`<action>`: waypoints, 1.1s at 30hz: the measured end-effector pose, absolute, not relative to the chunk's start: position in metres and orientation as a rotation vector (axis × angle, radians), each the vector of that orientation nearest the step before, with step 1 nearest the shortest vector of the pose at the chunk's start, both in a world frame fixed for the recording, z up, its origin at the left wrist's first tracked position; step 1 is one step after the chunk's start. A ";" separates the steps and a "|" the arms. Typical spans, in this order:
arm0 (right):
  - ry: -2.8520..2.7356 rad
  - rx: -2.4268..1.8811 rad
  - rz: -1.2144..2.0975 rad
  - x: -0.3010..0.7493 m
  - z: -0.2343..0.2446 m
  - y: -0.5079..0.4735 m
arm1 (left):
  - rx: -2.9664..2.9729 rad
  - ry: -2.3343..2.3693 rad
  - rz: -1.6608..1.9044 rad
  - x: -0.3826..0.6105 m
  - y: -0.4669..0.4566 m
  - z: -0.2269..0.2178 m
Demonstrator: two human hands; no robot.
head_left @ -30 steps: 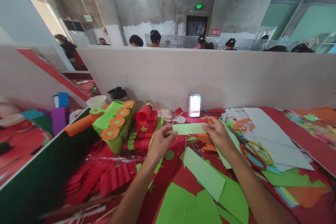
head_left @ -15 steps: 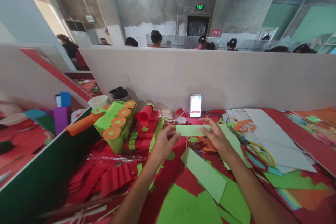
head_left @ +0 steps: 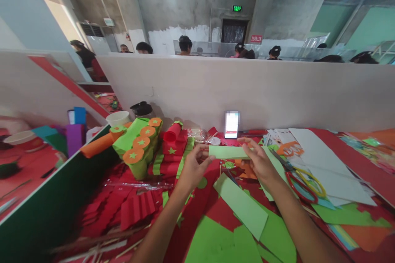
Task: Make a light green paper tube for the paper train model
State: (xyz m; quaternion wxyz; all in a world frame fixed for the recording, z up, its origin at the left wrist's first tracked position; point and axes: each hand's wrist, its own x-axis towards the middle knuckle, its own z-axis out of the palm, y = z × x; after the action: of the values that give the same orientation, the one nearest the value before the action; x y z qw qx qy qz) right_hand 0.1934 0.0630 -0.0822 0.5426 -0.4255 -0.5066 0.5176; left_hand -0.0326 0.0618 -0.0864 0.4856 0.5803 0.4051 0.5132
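Note:
A pale green paper strip (head_left: 226, 152) is held level above the table. My left hand (head_left: 195, 167) pinches its left end between thumb and fingers. At the other end my right hand (head_left: 259, 161) has its thumb and fingers closed on the strip, covering that end. Below them lies a second pale green strip (head_left: 242, 206), slanted over bright green sheets (head_left: 220, 242). To the right of my right hand rest scissors (head_left: 300, 183) with red and yellow handles. On the left stands a green paper model (head_left: 135, 168) with orange round tops and stars.
A phone (head_left: 231, 124) leans against the white partition (head_left: 191, 86). White sheets (head_left: 330, 164) lie at the right. Folded red paper (head_left: 137, 209) and a dark green board (head_left: 58, 197) edge the left side. A white cup (head_left: 118, 118) stands behind, and people (head_left: 185, 45) sit beyond the partition.
My right hand has shifted slightly right and its fingers have moved along the strip's end. The strip's right part now looks tilted or bent. My left hand keeps its hold.

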 end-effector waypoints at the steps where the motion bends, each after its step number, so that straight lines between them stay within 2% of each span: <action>1: -1.180 -0.981 1.247 0.194 -0.081 0.063 | 1.408 0.997 1.252 -0.033 0.062 -0.086; 5: -1.241 -0.953 1.299 0.200 -0.073 0.058 | 1.363 1.015 1.265 -0.036 0.065 -0.089; 11: -1.322 -1.070 1.111 0.203 -0.065 0.057 | 1.346 0.941 1.242 -0.041 0.067 -0.091; 15: -1.216 -0.972 1.123 0.205 -0.069 0.062 | 1.366 0.913 1.185 -0.041 0.066 -0.091; 27: -1.276 -1.031 1.111 0.206 -0.062 0.056 | 1.422 0.944 1.264 -0.036 0.061 -0.083; 33: -1.065 -0.964 0.926 0.209 -0.066 0.063 | 1.371 0.783 1.023 -0.037 0.057 -0.081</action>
State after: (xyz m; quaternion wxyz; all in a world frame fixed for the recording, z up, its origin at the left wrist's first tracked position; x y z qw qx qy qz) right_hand 0.2093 0.0631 -0.0665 0.6567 -0.4255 -0.4700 0.4085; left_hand -0.0367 0.0566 -0.0811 0.5891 0.5889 0.3362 0.4394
